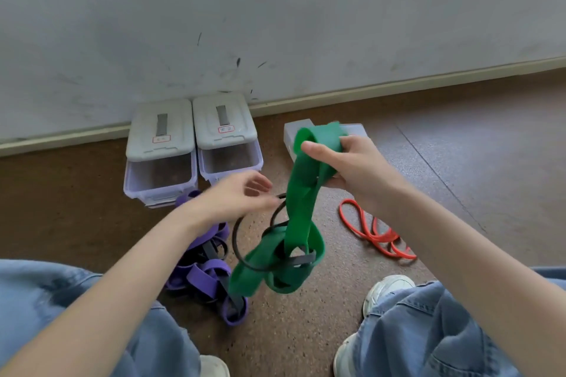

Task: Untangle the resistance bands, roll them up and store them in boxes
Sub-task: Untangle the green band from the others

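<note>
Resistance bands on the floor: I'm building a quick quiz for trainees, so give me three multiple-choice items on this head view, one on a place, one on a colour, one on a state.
1. Where does the red band lie?
A. On the floor under the right forearm
B. Inside a box
C. Over a shoe

2. What colour is the wide band held up by the right hand?
A. Purple
B. Green
C. Red

3. How are the two boxes by the wall?
A. Lids fully off
B. Lids on top, clear fronts showing
C. Tipped on their sides

Answers:
1 A: the red band sits alone on the brown floor, right of the tangle.
2 B: the green band hangs from that hand, with a thin black band looped through it near the left hand.
3 B: both stand upright with grey lids in place.
</note>
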`<state>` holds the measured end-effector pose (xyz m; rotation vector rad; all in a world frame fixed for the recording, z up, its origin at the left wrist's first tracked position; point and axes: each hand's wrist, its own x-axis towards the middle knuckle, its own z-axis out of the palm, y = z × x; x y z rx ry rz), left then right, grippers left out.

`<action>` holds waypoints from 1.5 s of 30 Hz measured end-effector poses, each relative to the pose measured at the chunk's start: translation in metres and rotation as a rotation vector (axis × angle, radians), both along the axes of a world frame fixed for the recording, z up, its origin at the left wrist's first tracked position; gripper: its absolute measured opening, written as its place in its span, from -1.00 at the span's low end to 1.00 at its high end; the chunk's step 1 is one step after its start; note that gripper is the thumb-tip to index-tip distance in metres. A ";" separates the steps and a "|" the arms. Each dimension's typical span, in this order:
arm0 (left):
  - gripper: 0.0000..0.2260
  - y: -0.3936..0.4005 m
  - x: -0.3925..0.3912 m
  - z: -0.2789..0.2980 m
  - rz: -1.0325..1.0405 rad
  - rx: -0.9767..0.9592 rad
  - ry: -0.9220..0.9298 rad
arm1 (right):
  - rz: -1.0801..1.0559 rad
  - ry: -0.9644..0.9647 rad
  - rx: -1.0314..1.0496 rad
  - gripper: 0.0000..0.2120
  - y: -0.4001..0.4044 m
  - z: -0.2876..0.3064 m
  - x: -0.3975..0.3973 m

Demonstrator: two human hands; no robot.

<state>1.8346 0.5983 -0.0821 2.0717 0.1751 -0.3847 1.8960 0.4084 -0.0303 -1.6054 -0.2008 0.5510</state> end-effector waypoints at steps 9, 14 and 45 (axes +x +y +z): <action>-0.85 -0.045 -0.006 -0.016 0.079 -0.436 -0.100 | -0.004 0.109 0.160 -0.67 -0.019 0.020 0.014; -0.78 -0.037 -0.001 0.022 0.296 -0.623 -0.155 | 0.392 0.043 -0.382 -0.28 -0.027 0.001 0.008; -0.92 -0.015 0.002 0.030 0.591 -0.399 -0.054 | 0.142 -0.210 -0.419 -0.68 -0.005 -0.015 -0.005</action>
